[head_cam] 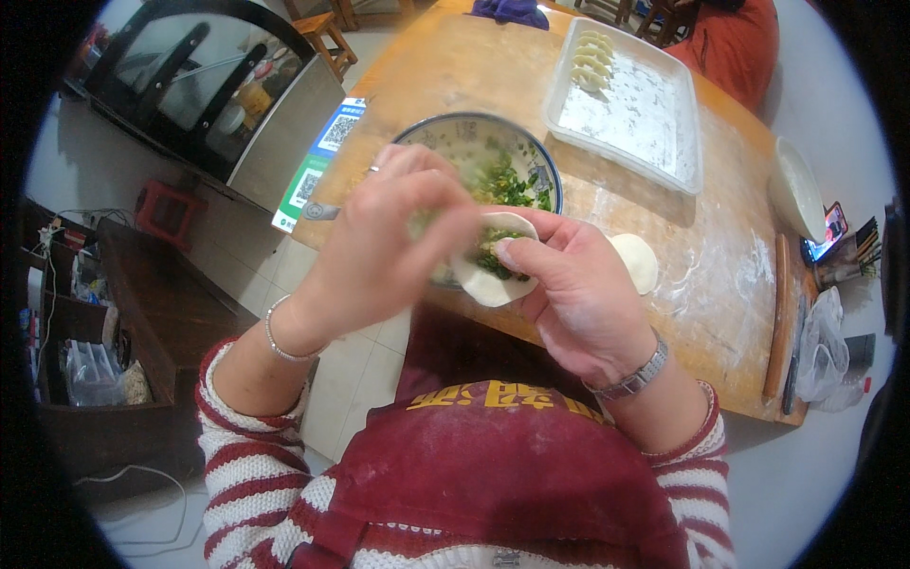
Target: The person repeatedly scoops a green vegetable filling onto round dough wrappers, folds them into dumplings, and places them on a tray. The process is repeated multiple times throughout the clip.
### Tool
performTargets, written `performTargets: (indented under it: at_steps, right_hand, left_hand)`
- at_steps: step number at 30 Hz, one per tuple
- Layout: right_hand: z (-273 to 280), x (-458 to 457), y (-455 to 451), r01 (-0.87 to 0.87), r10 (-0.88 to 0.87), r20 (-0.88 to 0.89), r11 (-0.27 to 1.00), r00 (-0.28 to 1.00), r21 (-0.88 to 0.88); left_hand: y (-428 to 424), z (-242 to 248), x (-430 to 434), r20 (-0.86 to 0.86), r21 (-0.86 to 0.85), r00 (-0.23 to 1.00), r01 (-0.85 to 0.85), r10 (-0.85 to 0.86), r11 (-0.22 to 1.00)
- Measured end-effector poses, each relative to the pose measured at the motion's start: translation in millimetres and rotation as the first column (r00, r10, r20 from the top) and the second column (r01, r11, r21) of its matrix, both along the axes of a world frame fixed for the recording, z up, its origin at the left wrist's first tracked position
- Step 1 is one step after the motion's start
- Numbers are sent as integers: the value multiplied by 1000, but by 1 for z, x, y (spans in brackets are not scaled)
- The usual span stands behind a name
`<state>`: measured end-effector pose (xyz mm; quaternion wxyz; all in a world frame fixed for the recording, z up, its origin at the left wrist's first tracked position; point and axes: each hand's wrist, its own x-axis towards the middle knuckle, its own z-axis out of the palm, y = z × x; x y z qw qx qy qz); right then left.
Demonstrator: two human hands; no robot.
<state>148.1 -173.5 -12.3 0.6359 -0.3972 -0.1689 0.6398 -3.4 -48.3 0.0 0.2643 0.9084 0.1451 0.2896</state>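
Note:
My right hand (579, 284) holds a round dough wrapper (490, 290), its thumb on the chopped green filling (489, 259). My left hand (398, 227), blurred by motion, is curled at the wrapper's left edge; its fingertips do not show clearly. A metal spoon handle (321, 212) sticks out behind that hand, and I cannot tell whether the hand grips it. Just beyond both hands, partly covered by them, stands a blue-rimmed bowl (557, 171) with more green filling. Another flat wrapper (635, 264) lies on the floured table right of my right hand.
A white plastic tray (633, 135) holds several folded dumplings (592, 60). Along the table's right side are a rolling pin (776, 316), a knife (793, 355), a pale bowl (796, 188), a lit phone (828, 231) and a plastic bag (825, 348). Printed code cards (313, 174) hang at the left edge.

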Motion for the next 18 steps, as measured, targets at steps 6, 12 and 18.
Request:
performTargets:
  at_steps: [6, 12, 18]
  right_hand:
    - [-3, 0, 0, 26, -27, -26, 999, 999, -36]
    - [-6, 10, -3, 82, -83, 44, 996, 996, 28]
    - [-8, 12, -8, 100, -105, 97, 994, 990, 47]
  left_hand:
    - [5, -1, -1, -16, -137, 997, -74, 72, 988]
    - [-2, -2, -24, -4, -365, 976, -206, 219, 908]
    - [-25, -21, -58, 201, -759, 956, 13, 215, 651]
